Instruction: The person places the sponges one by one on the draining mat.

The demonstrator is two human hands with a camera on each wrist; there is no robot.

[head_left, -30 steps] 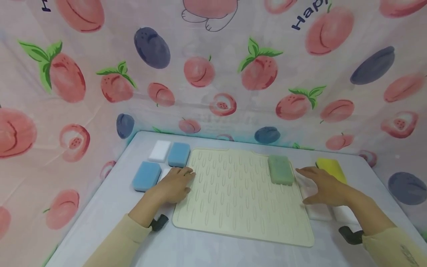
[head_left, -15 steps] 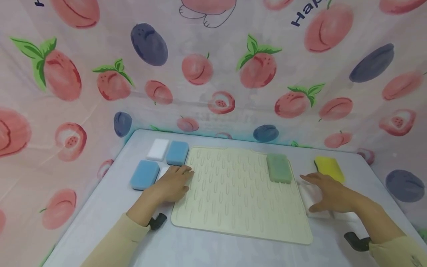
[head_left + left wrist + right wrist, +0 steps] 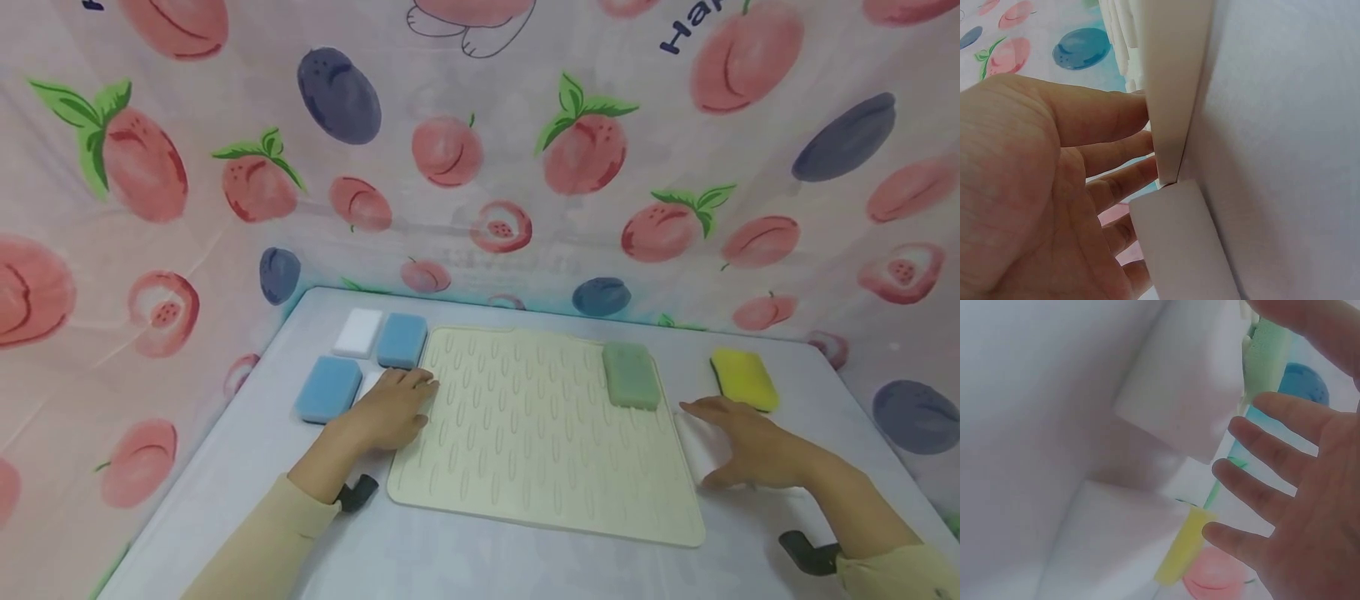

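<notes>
A cream ribbed mat lies on the table, with a green sponge on its far right corner. My left hand rests at the mat's left edge, fingertips touching the rim. Below those fingers the left wrist view shows a white sponge block, mostly covered in the head view. To the right of the mat my right hand hovers with its fingers spread and nothing in them. Close by it, in the right wrist view, are a white block and a second white block.
Left of the mat lie a blue sponge, a nearer blue sponge and a white sponge. A yellow sponge with a dark underside lies beyond the right hand. A fruit-print sheet hangs behind the table.
My right hand has drifted right and slightly toward me, away from the mat's edge, uncovering the yellow sponge. The left hand stays in place at the mat.
</notes>
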